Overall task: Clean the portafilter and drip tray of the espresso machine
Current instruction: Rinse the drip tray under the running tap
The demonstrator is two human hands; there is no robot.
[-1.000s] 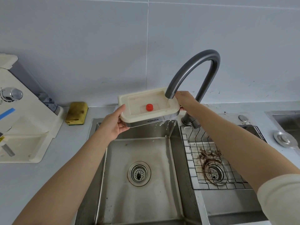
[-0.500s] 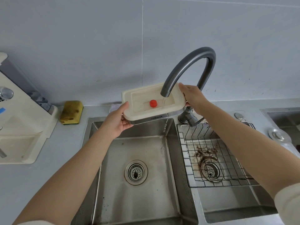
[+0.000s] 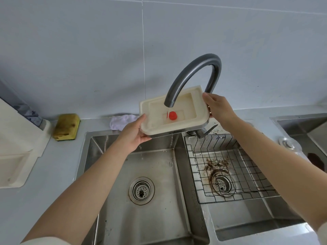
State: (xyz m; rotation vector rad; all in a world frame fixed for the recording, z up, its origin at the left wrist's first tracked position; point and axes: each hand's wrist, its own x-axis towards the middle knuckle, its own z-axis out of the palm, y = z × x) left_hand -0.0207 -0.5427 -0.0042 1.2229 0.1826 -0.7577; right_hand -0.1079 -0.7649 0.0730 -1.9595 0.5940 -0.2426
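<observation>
I hold the cream drip tray (image 3: 152, 126) with a red float (image 3: 172, 115) in its well, level under the spout of the dark curved tap (image 3: 194, 71). A thin stream of water runs from the spout into the tray beside the float. My left hand (image 3: 133, 134) grips the tray's left end from below, thumb on its rim. My right hand (image 3: 218, 107) grips the right end. Water drips from the tray's front edge into the left sink basin (image 3: 155, 209). The cream espresso machine (image 3: 16, 156) stands at the far left. No portafilter is in view.
The right basin holds a wire rack (image 3: 230, 170) over a drain with coffee grounds. A yellow sponge (image 3: 66, 126) and a white cloth (image 3: 122, 121) lie on the counter behind the sink. A round metal plug (image 3: 286, 144) sits at right.
Both hands have carried the tray a little to the right and up under the spout; the water now lands next to the red float.
</observation>
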